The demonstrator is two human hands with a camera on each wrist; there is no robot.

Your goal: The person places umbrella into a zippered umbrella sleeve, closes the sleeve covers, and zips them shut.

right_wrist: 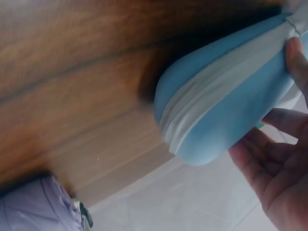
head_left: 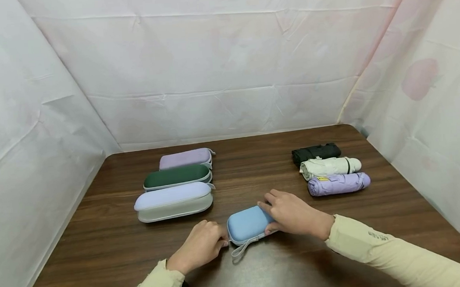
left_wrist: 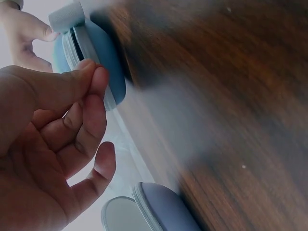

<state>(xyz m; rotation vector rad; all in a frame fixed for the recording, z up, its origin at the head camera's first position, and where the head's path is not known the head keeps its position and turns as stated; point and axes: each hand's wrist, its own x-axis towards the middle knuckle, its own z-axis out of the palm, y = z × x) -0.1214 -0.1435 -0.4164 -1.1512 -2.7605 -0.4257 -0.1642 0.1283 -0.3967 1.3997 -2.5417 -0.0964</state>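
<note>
A light blue zippered case (head_left: pixel 247 224) lies on the brown table near its front middle. Its grey wrist loop (head_left: pixel 239 250) hangs off the front left corner. My right hand (head_left: pixel 293 212) holds the case's right part, with the thumb on the front side and the fingers over the far side. At the left end, my left hand (head_left: pixel 204 244) pinches thumb and forefinger together at the zipper; the pull itself is hidden by the fingertips. In the left wrist view, a dark gap shows along the zipper of the blue case (left_wrist: pixel 107 50).
To the left lie a purple case (head_left: pixel 185 158), a dark green case (head_left: pixel 176 176) and a lavender-and-grey case (head_left: pixel 174 201). On the right are folded umbrellas: black (head_left: pixel 316 152), white (head_left: pixel 328 167) and lavender (head_left: pixel 338 184). Pale sheeting (head_left: pixel 218 74) hangs behind the wooden table (head_left: pixel 255 172).
</note>
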